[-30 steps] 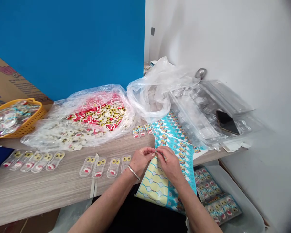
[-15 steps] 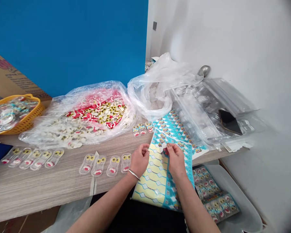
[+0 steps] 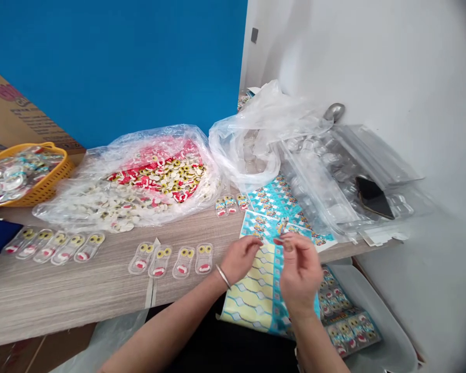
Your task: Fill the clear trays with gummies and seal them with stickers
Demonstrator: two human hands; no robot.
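Observation:
A sheet of stickers (image 3: 252, 298) in yellow and blue slopes from the table edge over my lap. My left hand (image 3: 243, 261), with a bracelet on its wrist, is closed over the sheet's left part, thumb and forefinger together; what they pinch is too small to make out. My right hand (image 3: 301, 269) pinches a small printed sticker (image 3: 282, 226) between thumb and fingers, raised just above the sheet. To the left of my left hand lie clear plastic cases (image 3: 181, 261) in a row, each with yellow eye pieces and a red-and-white mouth piece.
A clear bag of loose eye and mouth pieces (image 3: 166, 178) lies behind the cases. Further left stands a yellow basket (image 3: 48, 181) of filled cases. More sticker sheets (image 3: 274, 194), plastic bags (image 3: 252, 129) and a dark phone-like slab (image 3: 373, 197) lie at right. Packed trays (image 3: 353, 331) sit below.
My right hand has risen off the sheet and moved slightly right, with the sticker now showing at its fingertips. My left hand has shifted right, over the sheet. The view has turned a little.

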